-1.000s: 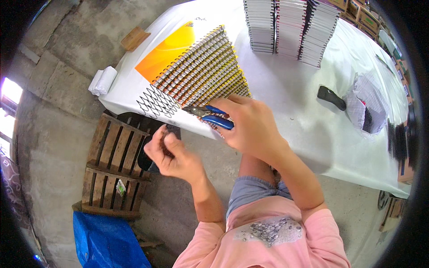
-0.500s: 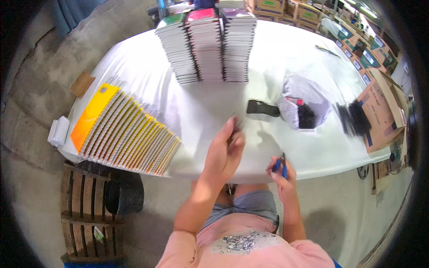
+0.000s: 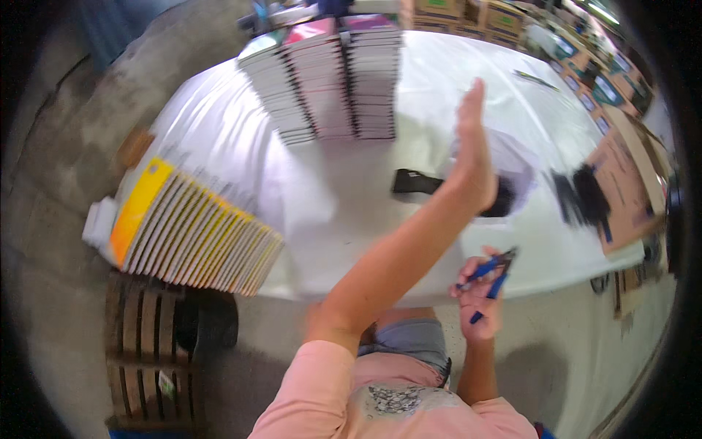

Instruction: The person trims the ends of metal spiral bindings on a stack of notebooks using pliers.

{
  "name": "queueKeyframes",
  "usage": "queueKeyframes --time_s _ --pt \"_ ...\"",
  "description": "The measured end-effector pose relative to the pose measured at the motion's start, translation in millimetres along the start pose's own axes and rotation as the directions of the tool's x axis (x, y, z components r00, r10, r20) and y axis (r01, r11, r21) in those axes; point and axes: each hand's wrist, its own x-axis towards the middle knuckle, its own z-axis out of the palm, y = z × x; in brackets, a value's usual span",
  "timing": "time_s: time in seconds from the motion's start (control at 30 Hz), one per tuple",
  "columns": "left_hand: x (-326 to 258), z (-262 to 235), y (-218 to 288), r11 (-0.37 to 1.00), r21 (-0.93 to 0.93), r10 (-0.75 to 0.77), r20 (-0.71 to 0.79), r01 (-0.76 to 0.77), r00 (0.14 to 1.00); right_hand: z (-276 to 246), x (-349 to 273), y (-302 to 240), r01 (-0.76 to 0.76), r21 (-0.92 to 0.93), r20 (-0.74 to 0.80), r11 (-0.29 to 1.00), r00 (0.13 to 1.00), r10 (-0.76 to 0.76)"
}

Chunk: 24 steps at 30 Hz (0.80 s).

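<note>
My left hand (image 3: 474, 150) is stretched across to the right, seen edge-on and blurred, with its fingers extended. Beneath it sits a clear plastic bag (image 3: 515, 164) with dark contents; part of the bag is hidden by the hand. A flat black object (image 3: 415, 183) lies on the white-covered table, just left of my left wrist. Near the table's front edge, my right hand (image 3: 481, 307) holds a pair of blue-handled pliers (image 3: 499, 271), with the jaws pointing up and away to the right.
Three tall stacks of spiral-bound notebooks (image 3: 340, 88) stand at the back of the table. A slanted row of yellow-covered spiral notebooks (image 3: 197, 227) lies at left. Black binding coils (image 3: 581, 194) lie beside an opened cardboard box (image 3: 625, 179) at right. A wooden pallet (image 3: 150, 351) is on the floor.
My left hand has swung from the table's middle to the right and farther away, and its bent fingers have straightened. My right hand has turned, and the pliers show more fully.
</note>
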Motion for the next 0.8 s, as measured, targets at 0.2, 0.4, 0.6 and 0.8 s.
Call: queueKeyframes --time_s 0.2,0.4,0.6,0.8 --pt "-169.9 -22.4 103.1 0.286 0.505 0.668 0.505 -0.815 0.547 34.2 23.0 22.2 -0.111 0.069 0.055 0.991 0.993 0.107" --pt "-291.7 -133.1 152.1 -0.355 0.882 0.928 0.292 -0.31 -0.23 141.9 22.3 48.5 0.48 -0.631 0.658 0.61 0.747 0.093" --pt "-293.4 -198.2 182.4 0.178 0.921 0.976 -0.12 -0.348 0.181 214.4 24.8 82.9 0.81 -0.514 0.832 0.282 0.551 -0.067" --pt "-279.5 -200.1 179.7 0.233 0.897 0.971 -0.197 -0.376 0.132 245.7 21.7 100.6 0.848 -0.491 0.848 0.199 0.517 -0.113"
